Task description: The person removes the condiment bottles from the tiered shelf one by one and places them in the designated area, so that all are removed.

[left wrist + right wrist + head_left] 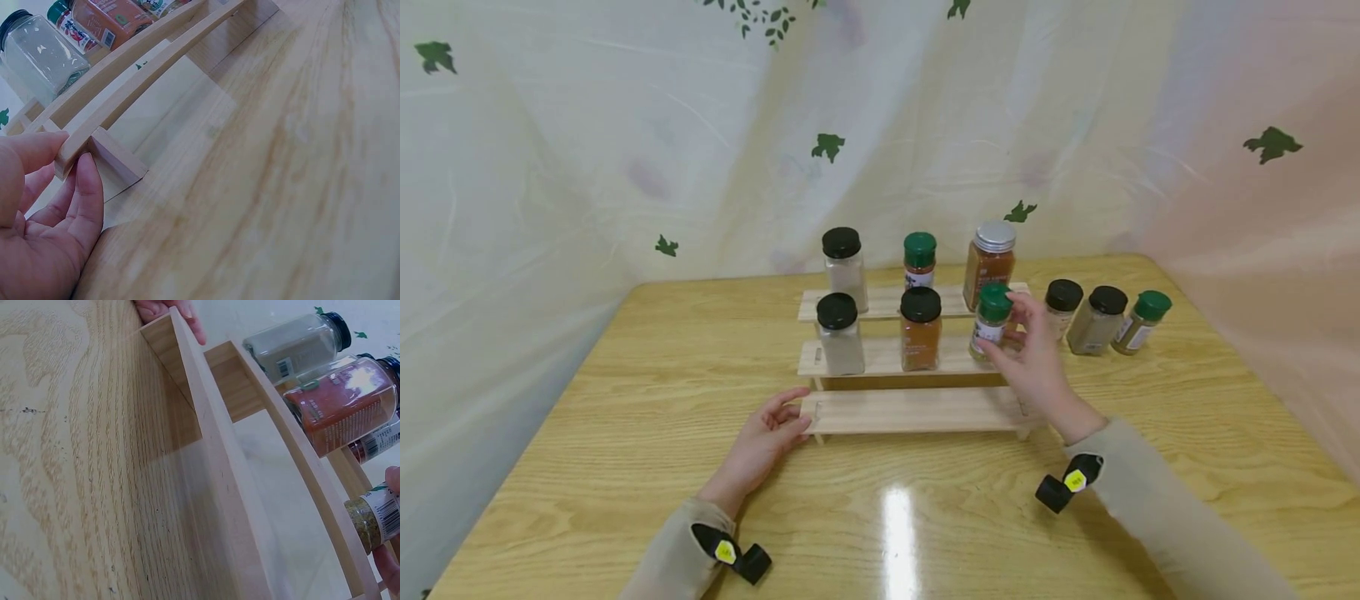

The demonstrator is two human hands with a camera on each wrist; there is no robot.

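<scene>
A three-step wooden rack [917, 412] stands mid-table. My right hand [1011, 333] grips a green-lidded jar of dried herbs [992, 321] at the right end of the middle step; the right wrist view shows the jar [374, 520] between my fingers [395, 479]. My left hand [797, 418] lies with straight fingers against the left end of the lowest step, thumb on the board's end and a finger beside its leg [115, 164]. The middle step also bears a pale black-lidded jar [839, 335] and an orange-filled black-lidded jar [921, 330]. The lowest step is bare.
On the top step stand a black-lidded jar [844, 255], a green-lidded jar [919, 260] and a silver-lidded orange jar [990, 260]. Three more jars [1097, 319] stand on the table right of the rack. Leaf-printed sheeting hangs around the wooden table [625, 400].
</scene>
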